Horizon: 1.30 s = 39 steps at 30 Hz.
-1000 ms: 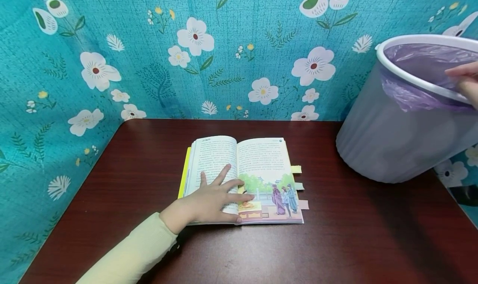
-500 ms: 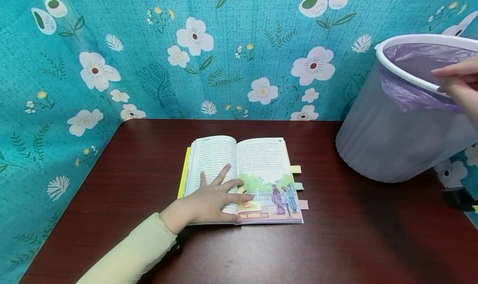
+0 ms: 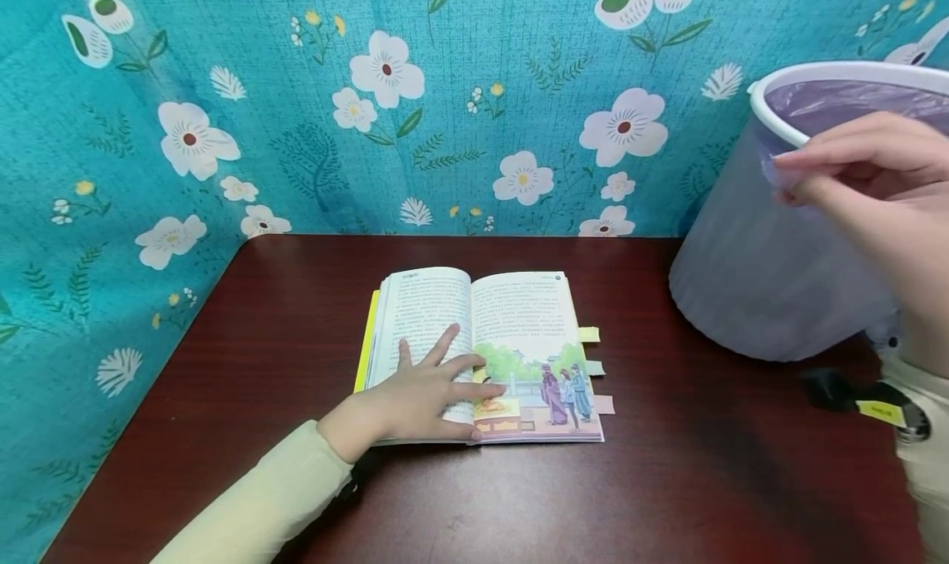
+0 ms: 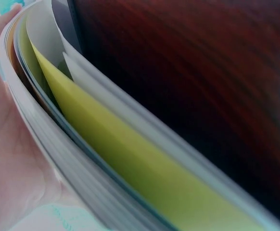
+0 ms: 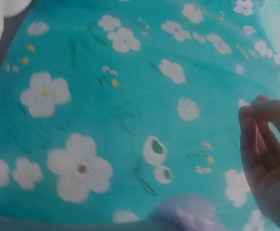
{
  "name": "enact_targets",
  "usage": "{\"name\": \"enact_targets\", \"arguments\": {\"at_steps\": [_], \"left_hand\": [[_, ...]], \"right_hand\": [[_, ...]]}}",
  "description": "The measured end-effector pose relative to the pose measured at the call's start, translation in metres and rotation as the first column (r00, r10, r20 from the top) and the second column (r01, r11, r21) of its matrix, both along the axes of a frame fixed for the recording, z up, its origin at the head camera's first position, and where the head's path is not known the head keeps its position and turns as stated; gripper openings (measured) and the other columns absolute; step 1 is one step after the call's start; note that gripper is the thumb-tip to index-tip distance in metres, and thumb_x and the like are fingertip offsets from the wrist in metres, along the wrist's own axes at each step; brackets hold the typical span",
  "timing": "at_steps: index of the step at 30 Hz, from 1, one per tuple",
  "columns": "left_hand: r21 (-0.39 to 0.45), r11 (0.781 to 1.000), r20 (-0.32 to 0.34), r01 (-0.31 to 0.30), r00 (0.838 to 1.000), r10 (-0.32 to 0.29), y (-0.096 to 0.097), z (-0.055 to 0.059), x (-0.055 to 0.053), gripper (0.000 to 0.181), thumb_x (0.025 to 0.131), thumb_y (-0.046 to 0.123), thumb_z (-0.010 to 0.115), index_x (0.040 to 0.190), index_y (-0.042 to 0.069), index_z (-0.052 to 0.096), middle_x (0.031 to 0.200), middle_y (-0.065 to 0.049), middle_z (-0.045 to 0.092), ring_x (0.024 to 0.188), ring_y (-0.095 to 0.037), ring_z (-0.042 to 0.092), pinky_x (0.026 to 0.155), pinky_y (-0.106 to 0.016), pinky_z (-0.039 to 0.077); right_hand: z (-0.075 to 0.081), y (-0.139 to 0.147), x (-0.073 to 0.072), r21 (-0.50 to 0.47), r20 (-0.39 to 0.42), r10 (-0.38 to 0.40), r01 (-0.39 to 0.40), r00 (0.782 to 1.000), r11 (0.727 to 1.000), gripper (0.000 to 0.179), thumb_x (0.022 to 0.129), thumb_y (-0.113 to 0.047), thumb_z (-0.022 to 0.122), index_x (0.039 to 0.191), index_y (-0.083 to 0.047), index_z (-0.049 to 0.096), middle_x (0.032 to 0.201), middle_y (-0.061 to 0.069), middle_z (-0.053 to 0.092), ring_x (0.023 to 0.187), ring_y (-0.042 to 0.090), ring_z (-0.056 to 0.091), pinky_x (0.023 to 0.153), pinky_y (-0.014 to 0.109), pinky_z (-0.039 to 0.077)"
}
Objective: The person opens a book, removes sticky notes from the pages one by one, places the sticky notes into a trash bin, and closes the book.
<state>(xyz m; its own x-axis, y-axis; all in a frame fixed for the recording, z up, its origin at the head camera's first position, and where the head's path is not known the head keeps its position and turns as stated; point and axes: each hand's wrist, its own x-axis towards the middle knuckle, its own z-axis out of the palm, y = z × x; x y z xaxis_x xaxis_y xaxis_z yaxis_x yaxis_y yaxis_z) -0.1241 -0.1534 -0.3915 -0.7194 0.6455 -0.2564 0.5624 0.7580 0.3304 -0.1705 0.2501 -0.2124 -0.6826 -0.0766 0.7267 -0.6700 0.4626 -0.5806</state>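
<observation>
An open book (image 3: pixel 519 317) lies on the table, with text on both pages and a coloured picture on the right one. My left hand (image 3: pixel 426 395) rests across its lower middle with the fingers spread. In the left wrist view, page edges (image 4: pixel 82 168) and a yellow sheet (image 4: pixel 101 130) run beside the left hand (image 4: pixel 15 159). My right hand (image 3: pixel 882 169) hovers in front of the grey bin (image 3: pixel 764 268), thumb tip against the fingertips. The right wrist view shows the right hand (image 5: pixel 270 149) with its tips together and nothing visible between them.
The bin, with a white rim (image 3: pixel 778 119) and a purple liner (image 3: pixel 808 103), stands at the back right. Three paper tabs (image 3: pixel 596 368) stick out from the book's right edge. A blue flowered cloth (image 3: pixel 460 95) hangs behind the dark wooden table (image 3: pixel 630 498).
My right hand has moved left and nearer from the bin's right side, its wrist and sleeve coming into view. The left hand and the book have stayed put.
</observation>
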Motion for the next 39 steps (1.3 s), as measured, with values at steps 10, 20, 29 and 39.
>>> {"name": "enact_targets", "arguments": {"at_steps": [10, 20, 29, 39], "left_hand": [[-0.012, 1.000, -0.008, 0.011, 1.000, -0.011, 0.001, 0.001, 0.000, 0.063, 0.093, 0.061, 0.064, 0.152, 0.048, 0.046, 0.161, 0.005, 0.035, 0.155, -0.036, -0.011, 0.099, -0.089, 0.004], [-0.017, 1.000, 0.001, 0.012, 1.000, -0.012, 0.002, 0.002, -0.002, 0.064, 0.093, 0.061, 0.064, 0.152, 0.048, 0.046, 0.162, 0.004, 0.034, 0.155, -0.035, -0.012, 0.100, -0.088, 0.002], [-0.028, 1.000, -0.003, 0.002, 1.000, -0.002, 0.002, 0.000, -0.003, 0.064, 0.092, 0.062, 0.064, 0.152, 0.049, 0.046, 0.162, 0.004, 0.034, 0.155, -0.035, -0.011, 0.100, -0.088, 0.002], [-0.033, 0.999, -0.008, 0.006, 1.000, -0.007, 0.002, 0.000, -0.002, 0.064, 0.092, 0.060, 0.065, 0.152, 0.048, 0.046, 0.162, 0.004, 0.035, 0.155, -0.036, -0.010, 0.099, -0.088, 0.005]], "right_hand": [[-0.054, -0.029, -0.018, -0.380, 0.133, 0.488, -0.410, 0.863, 0.829, 0.014, 0.087, 0.025, 0.061, 0.099, 0.024, 0.068, 0.092, 0.014, 0.073, 0.074, 0.018, 0.071, 0.074, 0.020, 0.057], [-0.088, -0.045, -0.028, -0.213, 0.322, 0.385, -0.330, 0.865, 0.919, 0.014, 0.092, 0.012, 0.067, 0.104, 0.012, 0.074, 0.094, 0.004, 0.073, 0.075, 0.013, 0.069, 0.072, 0.018, 0.056], [-0.113, -0.056, -0.038, -0.023, 0.498, 0.310, -0.345, 0.810, 0.938, 0.017, 0.097, 0.000, 0.069, 0.112, 0.005, 0.074, 0.097, 0.005, 0.074, 0.082, 0.013, 0.071, 0.075, 0.020, 0.057], [-0.138, -0.067, -0.044, 0.065, 0.648, 0.286, -0.425, 0.706, 0.903, 0.022, 0.096, -0.005, 0.071, 0.116, 0.002, 0.074, 0.112, 0.017, 0.073, 0.088, 0.016, 0.072, 0.080, 0.026, 0.058]]}}
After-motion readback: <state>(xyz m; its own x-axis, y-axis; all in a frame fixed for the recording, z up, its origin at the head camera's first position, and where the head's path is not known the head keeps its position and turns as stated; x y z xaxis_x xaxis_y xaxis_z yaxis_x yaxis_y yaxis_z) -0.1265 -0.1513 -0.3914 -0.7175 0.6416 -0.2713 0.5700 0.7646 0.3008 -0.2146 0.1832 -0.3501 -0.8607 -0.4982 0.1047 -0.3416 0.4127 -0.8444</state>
